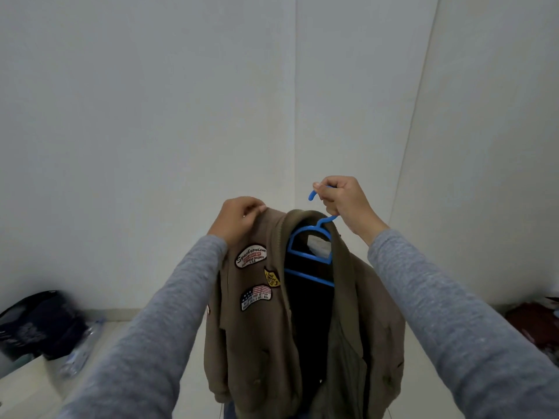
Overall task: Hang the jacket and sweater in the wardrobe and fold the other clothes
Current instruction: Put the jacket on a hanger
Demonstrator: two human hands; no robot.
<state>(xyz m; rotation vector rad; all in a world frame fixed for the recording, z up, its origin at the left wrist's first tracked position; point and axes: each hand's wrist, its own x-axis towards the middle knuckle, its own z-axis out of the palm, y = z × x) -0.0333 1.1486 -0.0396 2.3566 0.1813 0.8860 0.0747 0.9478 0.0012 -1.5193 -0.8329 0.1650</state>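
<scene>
**Jacket half on the hanger, one shoulder at risk of slipping**

The right hand [341, 201] is gripping the hook of the blue hanger [308, 275], fingers curled round it, and is holding it up in front of a bare white wall. The brown jacket [257, 343], with sewn patches on its front, is hanging open from the hanger. The left hand [239, 219] is pinching the jacket's shoulder, which is sitting off to the side of the hanger's arm and not over it.

The likely trouble is that this shoulder is not seated. If the left hand lets go too soon, the weight of that side could drag the whole jacket off the hanger, or leave it hanging crooked. The hanger is also tilting in the right hand, which could let the seated shoulder slide off too.

No wardrobe is showing in this view, so the hanging step is looking some way off. Low at the left edge a dark bundle [36, 322] is lying beside clear plastic wrapping [81, 349]; whether it is a bag or loose clothing, I cannot tell. At the right edge a dark red heap of cloth [532, 322] is lying loose.
</scene>
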